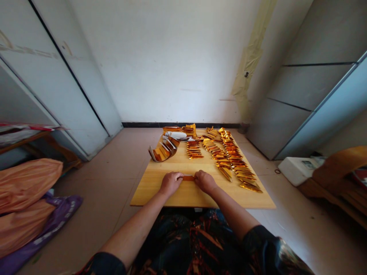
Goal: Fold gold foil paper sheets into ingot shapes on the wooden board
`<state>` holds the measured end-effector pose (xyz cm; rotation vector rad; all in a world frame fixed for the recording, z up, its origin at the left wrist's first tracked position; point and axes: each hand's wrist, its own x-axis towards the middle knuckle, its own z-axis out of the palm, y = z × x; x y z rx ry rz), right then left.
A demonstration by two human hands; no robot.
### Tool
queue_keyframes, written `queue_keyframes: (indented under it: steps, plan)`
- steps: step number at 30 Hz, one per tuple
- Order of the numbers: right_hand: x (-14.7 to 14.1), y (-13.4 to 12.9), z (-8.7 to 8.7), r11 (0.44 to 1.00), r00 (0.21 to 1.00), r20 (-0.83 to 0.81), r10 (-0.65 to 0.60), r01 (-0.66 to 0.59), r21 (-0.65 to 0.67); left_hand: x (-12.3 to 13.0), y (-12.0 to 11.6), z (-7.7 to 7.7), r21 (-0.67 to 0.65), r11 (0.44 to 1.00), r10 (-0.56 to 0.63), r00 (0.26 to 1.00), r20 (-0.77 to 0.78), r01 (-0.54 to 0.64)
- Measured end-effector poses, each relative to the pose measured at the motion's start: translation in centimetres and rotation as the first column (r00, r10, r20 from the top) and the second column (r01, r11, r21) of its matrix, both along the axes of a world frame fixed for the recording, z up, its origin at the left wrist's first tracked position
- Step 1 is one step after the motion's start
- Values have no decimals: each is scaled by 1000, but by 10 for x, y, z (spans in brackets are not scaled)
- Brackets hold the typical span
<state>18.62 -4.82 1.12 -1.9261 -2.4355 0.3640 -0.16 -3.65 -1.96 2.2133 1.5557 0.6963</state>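
Observation:
A narrow folded strip of orange-gold paper (188,178) lies low over the wooden board (160,194), stretched between my hands. My left hand (172,182) grips its left end with closed fingers. At the right end, my right hand (205,181) is closed on the same strip. Beyond my hands is a short stack of folded gold pieces (194,149). Long overlapping rows of shiny gold folded pieces (233,154) run down the board's right side. Curled gold sheets (164,151) rest at the back left.
A white object (175,135) lies among gold sheets at the board's far edge. Orange cloth (28,183) and a purple bag (61,214) are at the left. A white box (296,170) stands right, near wooden furniture (329,183). Behind is a white wall.

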Motion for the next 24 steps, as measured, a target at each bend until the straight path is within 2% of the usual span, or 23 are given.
queue_keyframes:
  steps: [5,13,24]
  plan:
    - [-5,9,7,998,997,78,-22,27,-58,6,1,1,-43,997,63,997,40,-61]
    - [-8,20,5,983,989,56,-137,143,-119,13,4,0,-77,988,137,989,51,-133]
    - [-5,23,3,985,989,5,-145,144,-95,17,6,12,-148,969,194,980,-42,-198]
